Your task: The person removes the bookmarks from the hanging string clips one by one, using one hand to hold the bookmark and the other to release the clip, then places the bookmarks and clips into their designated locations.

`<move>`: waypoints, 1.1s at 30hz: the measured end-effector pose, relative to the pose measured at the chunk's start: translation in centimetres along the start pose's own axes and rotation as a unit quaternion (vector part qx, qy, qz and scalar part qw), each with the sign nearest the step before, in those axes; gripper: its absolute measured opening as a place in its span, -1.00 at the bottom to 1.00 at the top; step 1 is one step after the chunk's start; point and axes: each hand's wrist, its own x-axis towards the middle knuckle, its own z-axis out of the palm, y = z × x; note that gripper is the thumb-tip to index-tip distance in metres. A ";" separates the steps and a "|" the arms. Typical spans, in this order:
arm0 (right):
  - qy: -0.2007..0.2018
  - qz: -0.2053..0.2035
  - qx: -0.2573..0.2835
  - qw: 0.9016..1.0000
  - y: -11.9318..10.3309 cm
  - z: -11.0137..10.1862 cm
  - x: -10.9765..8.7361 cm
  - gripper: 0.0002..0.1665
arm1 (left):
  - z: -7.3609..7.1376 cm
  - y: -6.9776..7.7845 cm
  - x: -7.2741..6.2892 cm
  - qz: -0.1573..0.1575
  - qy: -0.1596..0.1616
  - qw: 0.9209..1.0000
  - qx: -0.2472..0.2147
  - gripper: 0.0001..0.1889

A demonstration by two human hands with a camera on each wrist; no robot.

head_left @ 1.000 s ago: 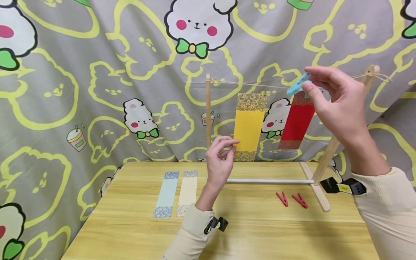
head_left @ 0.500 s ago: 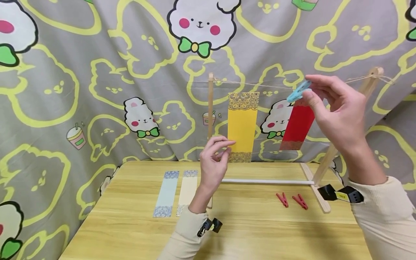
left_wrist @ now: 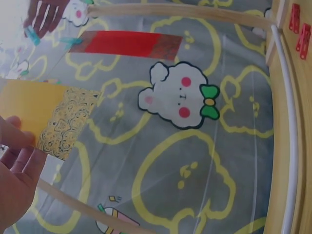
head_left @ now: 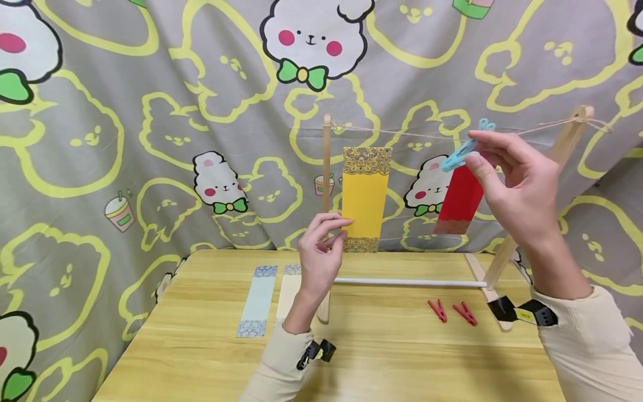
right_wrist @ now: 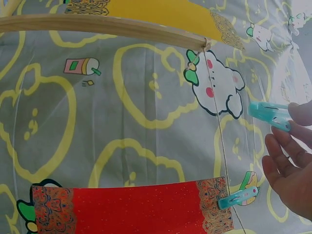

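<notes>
My left hand (head_left: pixel 320 254) pinches the left edge of a yellow paper strip (head_left: pixel 365 204) near its lower end. The strip is upright, with patterned bands at both ends. My right hand (head_left: pixel 527 195) holds a light blue clothespin (head_left: pixel 458 156) between thumb and fingers. In the right wrist view, that clothespin (right_wrist: pixel 268 113) is apart from the string (right_wrist: pixel 218 117). A second blue clothespin (right_wrist: pixel 238 198) fastens a red strip (right_wrist: pixel 136 209) to the string. In the head view, my right hand hides part of the red strip (head_left: pixel 458 198).
The string runs between a left wooden post (head_left: pixel 327 167) and a right post (head_left: pixel 566 139). A white rod (head_left: pixel 412 282) joins them low down. On the table (head_left: pixel 392 357) lie a pale blue strip (head_left: pixel 258 301), a partly covered cream strip (head_left: pixel 286 296) and two red clothespins (head_left: pixel 438 311).
My left hand has moved left, carrying the yellow strip away from the red one. My right hand has come down a little with the blue clothespin.
</notes>
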 end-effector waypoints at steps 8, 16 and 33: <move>0.002 0.002 0.011 1.000 -0.1 -0.1 -0.6 -0.57 | -0.9 0.3 0.0 -0.003 0.008 1.000 0.000 -0.74; 0.007 0.007 0.040 0.999 -0.1 -0.3 -1.6 -0.58 | -1.6 0.3 -0.4 -0.001 0.012 1.000 -0.004 -0.75; 0.016 0.028 0.072 0.997 0.3 -0.3 -3.6 -0.57 | -3.0 0.1 -0.6 0.004 0.012 1.000 0.008 -0.76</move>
